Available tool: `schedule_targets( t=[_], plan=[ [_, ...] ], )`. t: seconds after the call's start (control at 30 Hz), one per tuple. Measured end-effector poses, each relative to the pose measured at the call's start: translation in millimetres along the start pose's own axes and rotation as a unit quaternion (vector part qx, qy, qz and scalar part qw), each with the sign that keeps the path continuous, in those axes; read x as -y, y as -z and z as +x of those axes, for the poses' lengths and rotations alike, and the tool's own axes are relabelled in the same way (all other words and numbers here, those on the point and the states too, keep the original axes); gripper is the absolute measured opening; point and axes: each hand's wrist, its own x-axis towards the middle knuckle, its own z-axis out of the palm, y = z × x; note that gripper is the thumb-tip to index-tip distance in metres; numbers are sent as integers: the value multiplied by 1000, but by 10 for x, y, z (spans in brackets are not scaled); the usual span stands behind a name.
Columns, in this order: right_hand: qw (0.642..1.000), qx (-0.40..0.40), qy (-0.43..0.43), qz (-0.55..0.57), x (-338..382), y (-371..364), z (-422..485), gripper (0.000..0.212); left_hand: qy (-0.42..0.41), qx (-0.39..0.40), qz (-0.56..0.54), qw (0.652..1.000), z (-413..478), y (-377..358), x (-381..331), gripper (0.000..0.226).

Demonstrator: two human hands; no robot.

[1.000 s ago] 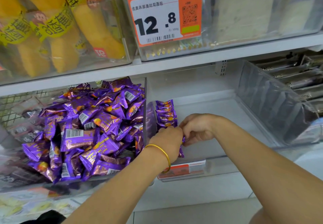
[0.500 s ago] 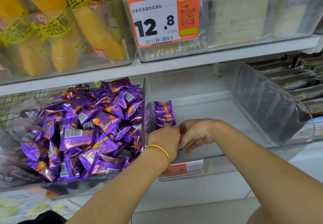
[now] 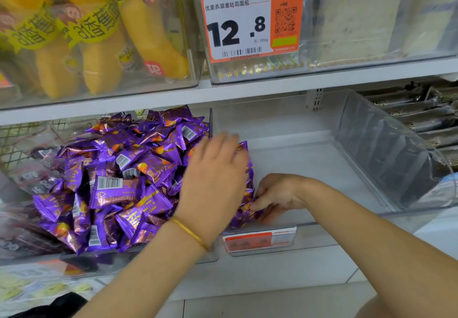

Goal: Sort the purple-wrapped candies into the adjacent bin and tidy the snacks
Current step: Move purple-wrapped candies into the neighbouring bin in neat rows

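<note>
Here, the right hand [image 3: 277,195] pinches the front candies [image 3: 244,214] in the right bin [image 3: 322,231]. The left hand [image 3: 215,169] is flat over the row [image 3: 249,171]. If either slips, the row may tip over.

We saw two white shelves. The upper shelf [image 3: 247,94] ran from nine to three o'clock and bore two clear bins. The left upper bin [image 3: 192,77], at eleven o'clock, held yellow packets [image 3: 148,37]. The right upper bin [image 3: 371,66], at one o'clock, carried an orange price tag [image 3: 252,20]. On the lower shelf [image 3: 272,273] three clear bins stood side by side. The left bin [image 3: 99,255], at nine o'clock, was heaped with purple candies [image 3: 124,181]. The middle bin [image 3: 309,169] held a row of purple candies [image 3: 249,174] along its left wall. The right bin [image 3: 384,156], at three o'clock, held dark-wrapped bars [image 3: 421,124].
</note>
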Motion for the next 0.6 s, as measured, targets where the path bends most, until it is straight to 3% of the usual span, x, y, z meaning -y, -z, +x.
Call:
schedule_targets(
  t=[0.13,0.23,0.4,0.6],
  plan=[
    [1000,7,-13,22,12,-37,18,9,67,12,-132,989,-303,-35,313,54],
    [1000,6,-22,17,44,-66,14,12,69,23,-173,982,-431,-65,344,64],
    [999,-12,-33,-9,90,-181,-2,18,54,12,-184,981,-442,-110,361,68],
    [994,-99,-43,-6,88,-321,3,16,50,6,-186,981,-440,-108,360,63]
  ],
)
